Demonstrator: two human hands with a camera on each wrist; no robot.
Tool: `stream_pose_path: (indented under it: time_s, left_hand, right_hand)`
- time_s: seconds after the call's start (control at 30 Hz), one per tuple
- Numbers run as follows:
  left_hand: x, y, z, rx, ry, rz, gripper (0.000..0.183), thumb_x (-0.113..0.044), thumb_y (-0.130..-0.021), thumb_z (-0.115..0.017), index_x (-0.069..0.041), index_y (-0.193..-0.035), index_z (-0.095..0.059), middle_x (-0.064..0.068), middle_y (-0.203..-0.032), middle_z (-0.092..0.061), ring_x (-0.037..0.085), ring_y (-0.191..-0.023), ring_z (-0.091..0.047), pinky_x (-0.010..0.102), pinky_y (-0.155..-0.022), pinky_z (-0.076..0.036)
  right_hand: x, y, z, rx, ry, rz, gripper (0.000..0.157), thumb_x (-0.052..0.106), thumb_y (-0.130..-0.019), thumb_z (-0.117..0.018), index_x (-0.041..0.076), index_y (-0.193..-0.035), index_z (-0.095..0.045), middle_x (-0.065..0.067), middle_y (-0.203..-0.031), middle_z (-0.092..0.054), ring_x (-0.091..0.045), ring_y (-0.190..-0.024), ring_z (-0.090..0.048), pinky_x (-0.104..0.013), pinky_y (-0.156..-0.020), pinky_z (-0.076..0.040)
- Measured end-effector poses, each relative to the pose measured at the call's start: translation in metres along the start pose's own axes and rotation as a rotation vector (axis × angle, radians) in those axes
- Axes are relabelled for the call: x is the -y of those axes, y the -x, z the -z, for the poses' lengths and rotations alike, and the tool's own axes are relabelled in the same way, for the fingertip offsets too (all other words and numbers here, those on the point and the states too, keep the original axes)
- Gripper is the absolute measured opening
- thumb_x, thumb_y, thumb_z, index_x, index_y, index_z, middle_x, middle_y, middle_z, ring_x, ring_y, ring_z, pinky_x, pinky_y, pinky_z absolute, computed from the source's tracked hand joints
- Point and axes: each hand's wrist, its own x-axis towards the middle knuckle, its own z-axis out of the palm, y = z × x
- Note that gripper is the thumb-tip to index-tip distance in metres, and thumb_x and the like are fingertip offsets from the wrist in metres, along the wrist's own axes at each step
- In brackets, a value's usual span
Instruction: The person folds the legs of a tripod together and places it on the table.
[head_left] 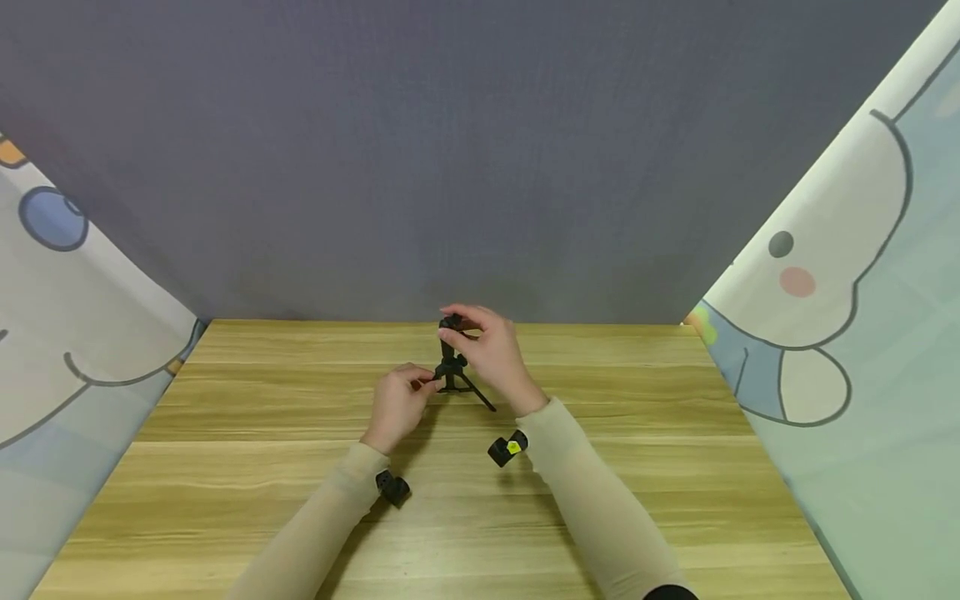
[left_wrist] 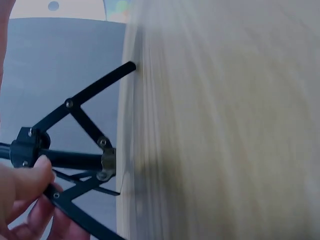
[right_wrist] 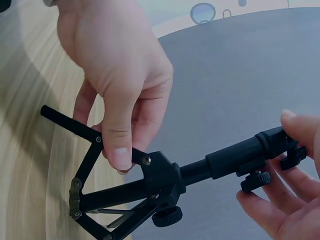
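A small black tripod stands on the wooden table with its legs spread, near the back edge. My left hand pinches one leg close to the hub between thumb and fingers; the left wrist view shows its thumb on that leg. Up at the tripod's head, my right hand holds the top between thumb and fingers. Two small knobs show by the right fingers in the right wrist view, and a larger knob sits at the hub. Hinged braces join the legs to the centre column.
The wooden table ends at a grey upright panel just behind the tripod. Cartoon-printed sheets stand along both sides. A small black device is strapped to each wrist.
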Motion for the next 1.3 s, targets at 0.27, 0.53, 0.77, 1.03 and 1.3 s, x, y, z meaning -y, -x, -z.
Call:
stream_pose_path:
  time_s: [0.27,0.53,0.77,1.03,1.3]
  left_hand:
    - [-0.003,0.003,-0.006,-0.095,0.064,0.002,0.006,-0.007,-0.081,-0.083,-0.003,-0.084,-0.079,0.002,-0.078,-0.07,0.017,-0.069,-0.065,0.032,-0.06,-0.054]
    - [0.001,0.005,-0.013,-0.162,0.143,0.018,0.004,-0.003,-0.081,-0.082,0.0,-0.081,-0.079,0.003,-0.074,-0.068,0.016,-0.064,-0.062,0.026,-0.057,-0.049]
    - [0.001,0.008,-0.017,-0.209,0.236,0.036,0.006,-0.002,-0.082,-0.081,0.002,-0.084,-0.078,0.004,-0.078,-0.07,0.02,-0.072,-0.064,0.027,-0.063,-0.048]
    - [-0.001,0.01,-0.021,-0.254,0.364,0.157,0.005,-0.004,-0.085,-0.079,-0.001,-0.089,-0.079,0.006,-0.083,-0.071,0.021,-0.081,-0.065,0.027,-0.071,-0.049]
    - [0.004,0.011,-0.029,-0.289,0.608,0.22,0.007,-0.007,-0.086,-0.078,-0.002,-0.09,-0.079,0.01,-0.088,-0.069,0.019,-0.084,-0.062,0.025,-0.07,-0.05]
  right_hand:
    - [0.0,-0.001,0.0,0.0,0.08,0.05,0.02,0.015,-0.091,-0.075,0.011,-0.11,-0.073,-0.002,-0.103,-0.068,-0.019,-0.091,-0.068,-0.029,-0.081,-0.057]
    - [0.001,-0.001,-0.001,-0.002,0.131,0.057,0.016,0.01,-0.09,-0.075,0.01,-0.106,-0.072,0.0,-0.101,-0.067,-0.015,-0.09,-0.067,-0.028,-0.08,-0.057]
    - [0.0,-0.001,-0.002,0.0,0.128,0.052,0.016,0.012,-0.091,-0.075,0.009,-0.106,-0.072,-0.001,-0.1,-0.067,-0.018,-0.089,-0.067,-0.037,-0.082,-0.056]
    - [-0.001,-0.002,-0.005,-0.021,0.109,0.048,0.016,0.007,-0.089,-0.077,0.009,-0.104,-0.073,-0.001,-0.098,-0.068,-0.02,-0.086,-0.068,-0.036,-0.078,-0.057]
    - [-0.002,-0.003,-0.005,-0.024,0.089,0.046,0.017,0.01,-0.089,-0.077,0.007,-0.105,-0.073,-0.002,-0.098,-0.07,-0.018,-0.086,-0.068,-0.031,-0.076,-0.057]
